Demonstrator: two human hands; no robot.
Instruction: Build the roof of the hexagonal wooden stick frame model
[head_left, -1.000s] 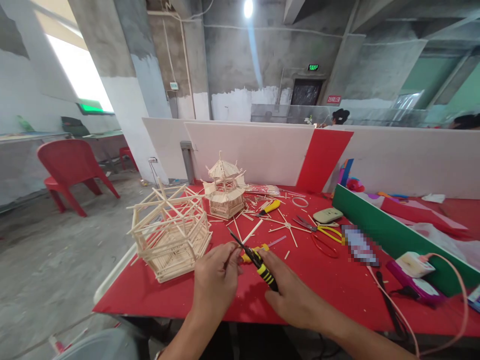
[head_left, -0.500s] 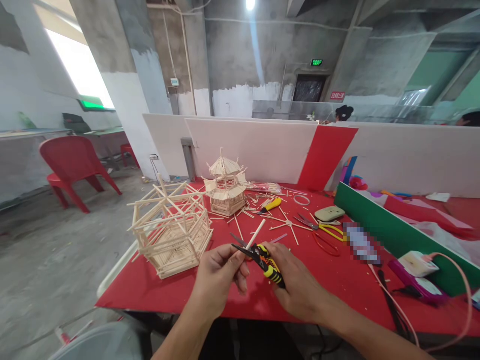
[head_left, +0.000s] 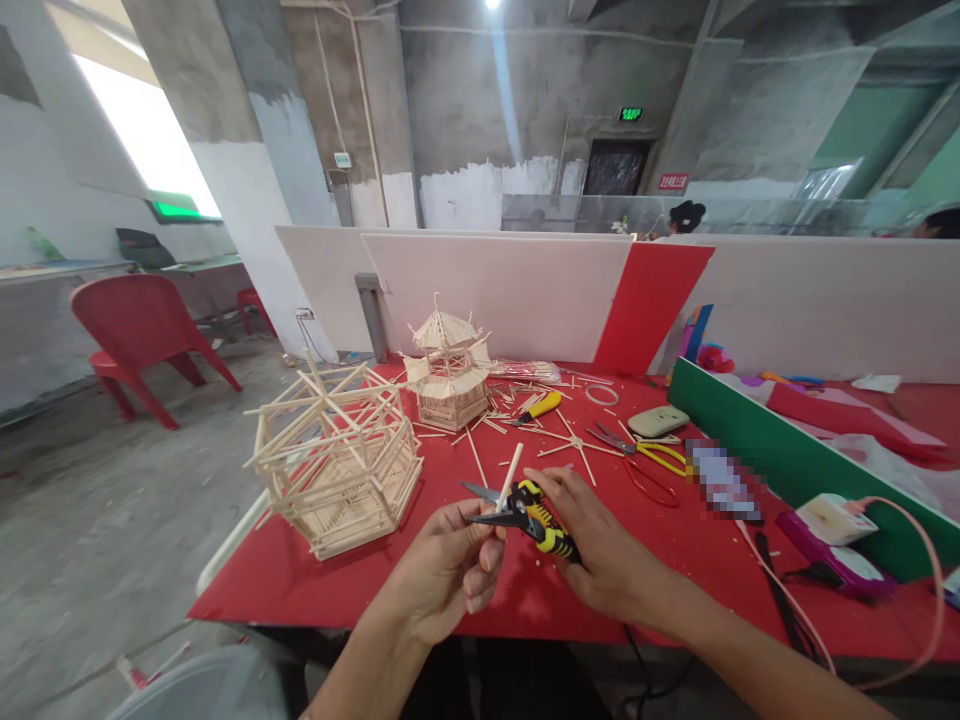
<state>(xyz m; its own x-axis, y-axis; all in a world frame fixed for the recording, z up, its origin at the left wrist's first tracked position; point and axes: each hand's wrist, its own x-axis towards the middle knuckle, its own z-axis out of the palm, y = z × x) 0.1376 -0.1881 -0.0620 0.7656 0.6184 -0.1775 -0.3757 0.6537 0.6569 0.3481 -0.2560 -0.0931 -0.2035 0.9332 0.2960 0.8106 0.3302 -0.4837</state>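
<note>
My left hand (head_left: 454, 565) pinches a pale wooden stick (head_left: 511, 472), which points up and slightly right. In my right hand (head_left: 600, 535) are black and yellow shears (head_left: 541, 520), their blades apart around the stick close to my left fingertips. To the left stands a large open frame of sticks (head_left: 341, 465) with a slatted floor. Behind it is a smaller pagoda model (head_left: 448, 375) with tiered stick roofs.
Loose sticks, a yellow-handled knife (head_left: 541, 407) and a star of joined sticks (head_left: 576, 443) lie beyond my hands. Farther right are yellow-and-red-handled scissors (head_left: 645, 455), a beige mouse (head_left: 658, 422), a blurred phone (head_left: 724, 480), a power strip (head_left: 832, 570) with cable and a green board (head_left: 795, 475).
Both hands have shifted slightly right with the stick and shears. The stick stands a little more upright, and the blades have moved along it.
</note>
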